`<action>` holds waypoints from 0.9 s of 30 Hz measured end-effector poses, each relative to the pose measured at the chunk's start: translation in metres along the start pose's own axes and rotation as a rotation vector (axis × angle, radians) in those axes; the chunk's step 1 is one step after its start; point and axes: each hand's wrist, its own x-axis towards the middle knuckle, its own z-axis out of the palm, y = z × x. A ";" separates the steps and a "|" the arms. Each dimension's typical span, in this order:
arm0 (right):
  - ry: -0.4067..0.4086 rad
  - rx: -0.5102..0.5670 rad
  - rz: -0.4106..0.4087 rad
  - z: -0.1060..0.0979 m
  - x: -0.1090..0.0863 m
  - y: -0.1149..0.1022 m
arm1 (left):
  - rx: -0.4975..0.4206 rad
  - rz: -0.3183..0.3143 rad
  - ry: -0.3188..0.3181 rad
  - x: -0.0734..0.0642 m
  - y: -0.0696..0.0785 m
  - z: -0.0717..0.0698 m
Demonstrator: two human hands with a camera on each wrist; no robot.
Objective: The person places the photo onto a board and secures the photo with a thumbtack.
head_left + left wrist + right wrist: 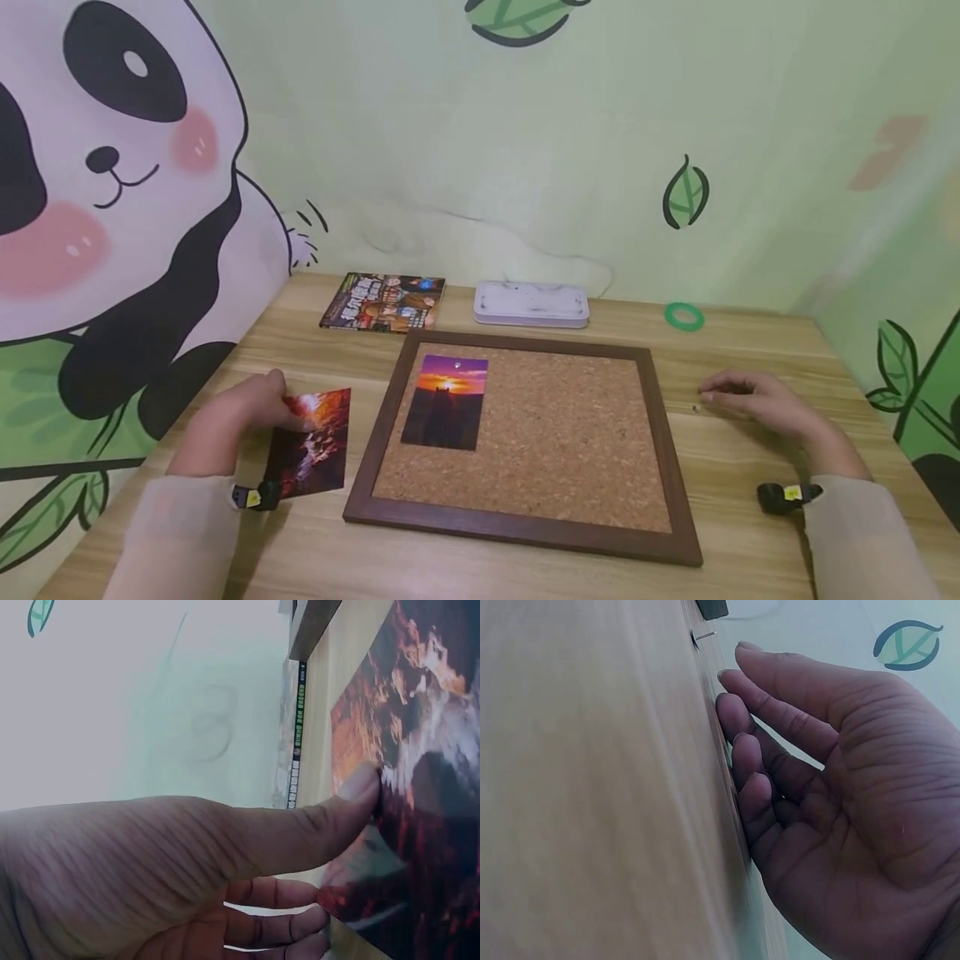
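Observation:
My left hand [258,402] pinches a glossy photo [321,450] by its edge, left of the corkboard. In the left wrist view the thumb [307,829] lies on the printed face, which shows reddish and orange rocky shapes. At the right of the board, my right hand [765,407] is low over the table with its fingers loosely bent and holding nothing. Just off its fingertips sits a small thumbtack [696,408]; the right wrist view shows its needle [705,634] apart from the hand. A sunset photo [444,408] lies on the corkboard [562,442], with a tack [457,365] at its top.
The corkboard's brown wooden frame [525,533] lies on the wood-grain table [757,533] between the hands. Along the back are a comic-style book [386,302], a white case [531,304] and a green ring [684,316]. A panda-painted wall [420,125] stands behind.

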 end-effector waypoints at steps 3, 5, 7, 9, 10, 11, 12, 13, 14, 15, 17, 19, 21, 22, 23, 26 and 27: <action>0.001 -0.008 -0.002 -0.001 0.000 0.000 | -0.028 0.026 -0.014 0.004 -0.002 0.002; 0.002 -0.015 -0.003 -0.001 0.000 0.000 | -0.039 0.048 -0.001 0.008 -0.004 0.004; 0.004 -0.018 -0.007 0.000 0.001 0.000 | -0.058 0.073 0.023 0.012 -0.007 0.007; 0.006 -0.019 -0.009 0.000 0.001 -0.001 | -0.097 0.104 0.058 0.017 -0.010 0.009; 0.006 -0.017 -0.008 0.000 0.001 -0.001 | -0.119 0.121 0.072 0.020 -0.012 0.011; 0.007 -0.014 -0.007 0.000 0.001 -0.001 | -0.145 0.138 0.082 0.022 -0.013 0.012; 0.009 -0.016 -0.009 0.000 0.001 -0.001 | -0.172 0.160 0.088 0.025 -0.014 0.013; 0.010 -0.018 -0.010 0.000 0.001 -0.001 | -0.201 0.176 0.092 0.027 -0.015 0.013; 0.009 -0.018 -0.011 0.000 0.001 -0.001 | -0.226 0.192 0.099 0.028 -0.016 0.013; 0.008 -0.017 -0.012 0.000 0.001 -0.001 | -0.253 0.210 0.108 0.028 -0.016 0.014; 0.008 -0.018 -0.017 -0.001 0.001 -0.001 | -0.311 0.237 0.117 0.028 -0.016 0.013; 0.008 -0.017 -0.020 -0.001 0.001 0.000 | -0.349 0.254 0.127 0.026 -0.014 0.011; 0.008 -0.009 -0.022 0.000 0.000 0.001 | -0.380 0.265 0.131 0.024 -0.013 0.009; 0.009 -0.008 -0.023 0.000 0.001 0.002 | -0.390 0.261 0.131 0.023 -0.012 0.007; 0.009 -0.005 -0.023 0.000 0.001 0.002 | -0.399 0.261 0.131 0.023 -0.011 0.006; 0.009 0.001 -0.024 0.000 0.001 0.003 | -0.423 0.259 0.135 0.022 -0.009 0.003; 0.010 0.000 -0.024 0.001 0.002 0.002 | -0.432 0.261 0.138 0.021 -0.008 0.002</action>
